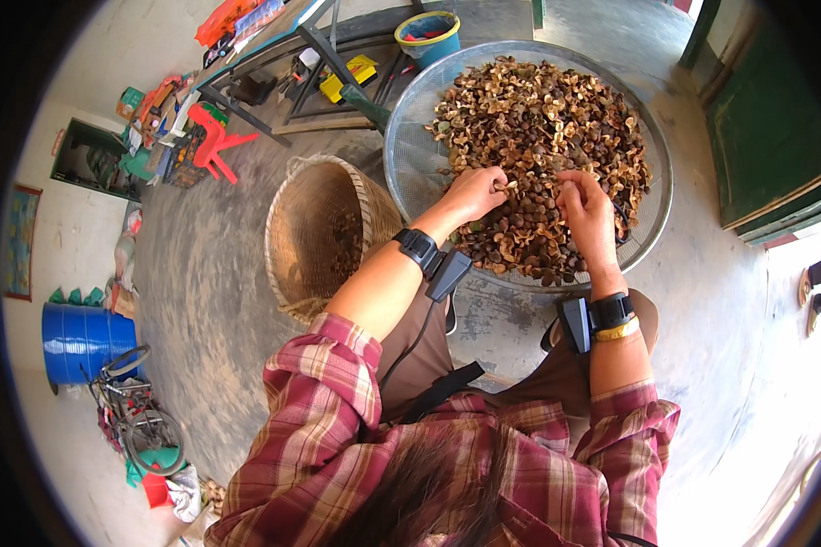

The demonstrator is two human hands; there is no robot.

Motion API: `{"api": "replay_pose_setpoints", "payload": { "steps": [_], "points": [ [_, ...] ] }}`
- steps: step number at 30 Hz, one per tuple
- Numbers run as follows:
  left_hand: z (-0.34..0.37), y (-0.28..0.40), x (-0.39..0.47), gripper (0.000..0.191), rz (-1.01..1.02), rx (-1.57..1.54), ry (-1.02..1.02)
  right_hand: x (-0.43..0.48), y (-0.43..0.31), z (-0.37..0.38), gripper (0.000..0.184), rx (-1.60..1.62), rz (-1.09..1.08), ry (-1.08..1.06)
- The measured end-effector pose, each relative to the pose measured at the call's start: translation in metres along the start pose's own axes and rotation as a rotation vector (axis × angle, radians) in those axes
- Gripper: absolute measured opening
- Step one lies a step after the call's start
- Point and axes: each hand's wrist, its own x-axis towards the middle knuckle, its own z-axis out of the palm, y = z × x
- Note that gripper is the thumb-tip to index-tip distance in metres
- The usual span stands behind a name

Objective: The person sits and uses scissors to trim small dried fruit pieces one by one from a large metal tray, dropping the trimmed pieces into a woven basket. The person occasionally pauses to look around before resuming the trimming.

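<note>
A large round mesh sieve [410,154] with a metal rim lies before me, heaped with brown seeds and split dry husks [540,130]. Over the near left part of the heap, my left hand [477,194] pinches a small pale husk or seed between thumb and fingers. My right hand [583,205] is over the heap to the right, its thumb and index finger bent together; whether a piece is between them cannot be told. Left of the sieve stands a woven bamboo basket [315,232], tilted in view, with some dark seeds or husks inside.
A blue bucket [438,51] with a yellow rim stands behind the sieve. A metal-framed table [246,61], a red plastic chair [212,143] and a blue drum [85,342] are to the left. At the right are a green door [773,130] and another person's feet [807,294].
</note>
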Motion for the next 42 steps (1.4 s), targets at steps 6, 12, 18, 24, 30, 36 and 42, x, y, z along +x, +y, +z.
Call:
{"api": "replay_pose_setpoints", "payload": {
  "steps": [6, 12, 18, 24, 30, 36, 42],
  "points": [
    [-0.018, 0.006, -0.006, 0.019, -0.152, -0.349, -0.096, 0.002, 0.002, -0.003, 0.02, 0.033, -0.002, 0.01],
    [-0.055, -0.006, -0.032, 0.015, -0.13, -0.994, -0.126, 0.005, 0.004, -0.006, 0.02, 0.105, 0.022, 0.008],
    [-0.129, -0.091, -0.102, 0.027, -0.301, -0.805, 0.282, 0.006, 0.006, -0.009, 0.02, 0.142, 0.04, 0.021],
    [-0.141, -0.108, -0.148, 0.056, -0.386, 0.522, 0.273, 0.01, 0.012, -0.003, 0.02, 0.127, 0.005, 0.018],
    [-0.087, -0.019, -0.083, 0.039, 0.088, 0.105, -0.021, 0.008, 0.014, -0.003, 0.021, 0.13, 0.033, 0.019],
    [-0.04, 0.021, -0.046, 0.108, -0.079, 0.4, -0.492, 0.007, 0.017, -0.016, 0.021, 0.124, 0.024, 0.035],
    [-0.002, 0.038, -0.032, 0.08, -0.049, -0.14, -0.228, 0.007, 0.015, -0.013, 0.021, 0.169, 0.03, 0.034]
  ]
}}
